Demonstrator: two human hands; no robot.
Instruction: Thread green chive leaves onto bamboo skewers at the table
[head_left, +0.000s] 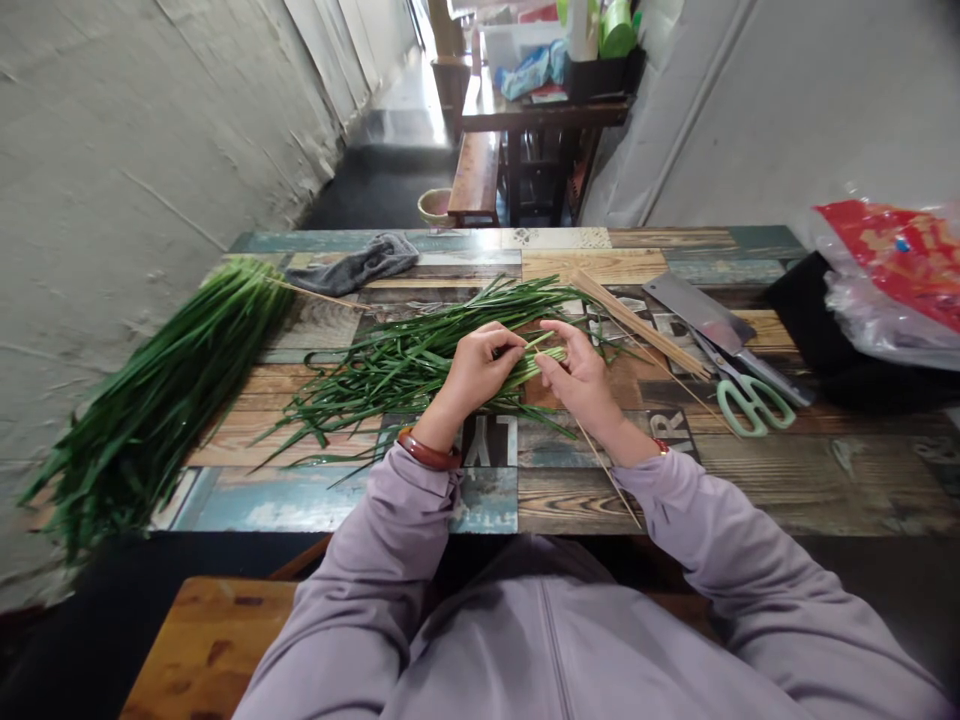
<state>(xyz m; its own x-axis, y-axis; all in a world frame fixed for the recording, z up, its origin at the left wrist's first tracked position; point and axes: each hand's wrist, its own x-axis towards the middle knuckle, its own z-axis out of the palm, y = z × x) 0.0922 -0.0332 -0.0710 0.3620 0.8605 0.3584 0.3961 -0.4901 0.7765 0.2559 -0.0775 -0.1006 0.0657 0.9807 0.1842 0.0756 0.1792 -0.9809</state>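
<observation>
My left hand (484, 365) is closed over the middle of the table, thumb and forefinger pinching pale garlic chive stalks. Facing it, my right hand (579, 378) curls around a thin bamboo skewer (611, 478), whose lower end sticks out toward the table's near edge. The skewer's upper part is mostly hidden by that hand, its tip close to the stalk ends. Loose garlic chives (382, 365) spread under and left of my hands, their leaves pointing left. A larger bundle of garlic chives (172, 390) lies at the table's left end.
Several bamboo skewers (641, 325) lie right of my hands, beside a cleaver (697, 305) and green-handled scissors (754, 402). A grey cloth (356, 262) rests at the back of the patterned table (442, 500). A red and clear plastic bag (896, 270) sits far right. Beyond stands a bench (476, 172).
</observation>
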